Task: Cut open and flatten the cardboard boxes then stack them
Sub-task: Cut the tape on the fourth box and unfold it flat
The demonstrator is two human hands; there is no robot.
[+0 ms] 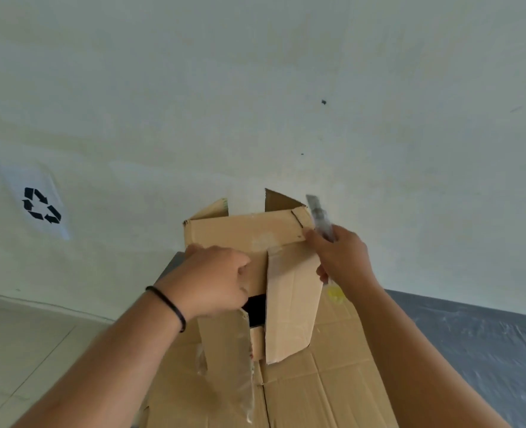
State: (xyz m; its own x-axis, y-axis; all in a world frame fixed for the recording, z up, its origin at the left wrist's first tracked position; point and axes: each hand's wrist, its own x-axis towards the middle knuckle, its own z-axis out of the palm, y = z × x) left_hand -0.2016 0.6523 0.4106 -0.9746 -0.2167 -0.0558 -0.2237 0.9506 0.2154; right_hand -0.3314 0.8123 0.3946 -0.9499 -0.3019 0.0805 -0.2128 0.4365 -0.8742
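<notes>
A small cardboard box [255, 239] is held up in the middle of the view, above a flattened sheet of cardboard [326, 381] that is spread over a surface covered in grey plastic sheeting [477, 341]. The box is partly opened: two long flaps are hung down towards the camera, a wider one [292, 304] on the right and a narrower one [227, 356] on the left with strips of clear tape along its edge. A dark opening is seen between them. Two further flaps are raised at the far side of the box, against the wall.

The left hand [215, 279] is clamped on the box at its left front, the fingers curled over the edge just above the dark opening. A thin black band [170, 307] is worn on that wrist.

The right hand [342, 257] is closed round a utility knife [320, 217], which is held at the upper right corner of the box. The tool is blurred, so it cannot be told whether its tip is touching the cardboard. A short dark slit [297, 219] is visible in the top panel just beside that corner.

A yellow spot [335, 294] is seen on the flattened sheet below the right wrist.

Behind everything a pale wall [255, 88] is seen, with a black recycling symbol [42, 205] on a white sheet fixed low on the left. A pale tiled floor [24, 350] is seen at the lower left.
</notes>
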